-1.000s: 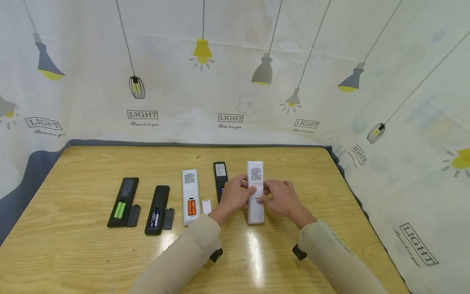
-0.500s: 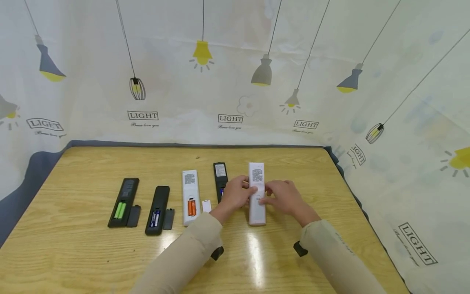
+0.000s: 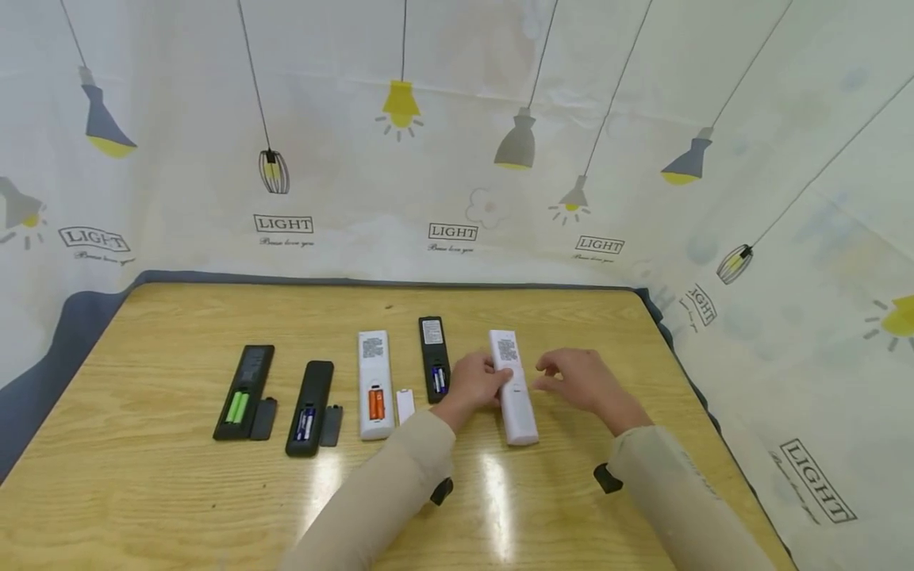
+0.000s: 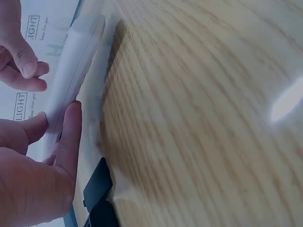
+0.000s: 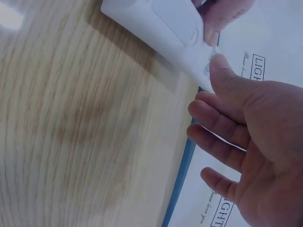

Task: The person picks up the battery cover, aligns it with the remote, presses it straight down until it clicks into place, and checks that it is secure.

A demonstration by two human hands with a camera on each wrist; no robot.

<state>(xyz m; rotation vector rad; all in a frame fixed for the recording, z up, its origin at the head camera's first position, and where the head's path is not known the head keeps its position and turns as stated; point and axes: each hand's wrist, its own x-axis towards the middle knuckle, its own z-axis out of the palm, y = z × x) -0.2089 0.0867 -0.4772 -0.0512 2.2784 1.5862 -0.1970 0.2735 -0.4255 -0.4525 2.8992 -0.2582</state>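
Note:
My left hand [image 3: 477, 382] grips a white remote [image 3: 519, 408] by its left side, thumb on its back face and fingers at the edge. The remote's back faces up, its printed label at the far end and its battery cover [image 5: 176, 19] on. In the left wrist view, the thumb and a finger of the left hand [image 4: 42, 175] pinch the white remote [image 4: 71, 71]. Just right of the remote, my right hand [image 3: 581, 381] holds nothing, its fingers loosely bent and apart from it. The right wrist view shows the right hand [image 5: 265, 127] with fingers spread.
Left of the hands lie a black remote [image 3: 434, 357] with blue batteries, a white remote [image 3: 374, 369] with orange batteries beside a white cover [image 3: 405, 404], and two black remotes [image 3: 312, 396] [image 3: 250, 369] with dark covers [image 3: 331, 426] [image 3: 263, 419] beside them. A patterned curtain surrounds the wooden table [image 3: 178, 492].
My right hand has let go of the white remote and moved right. The remote, still in my left hand, has tilted, its near end swinging right. The black remote's batteries show more fully.

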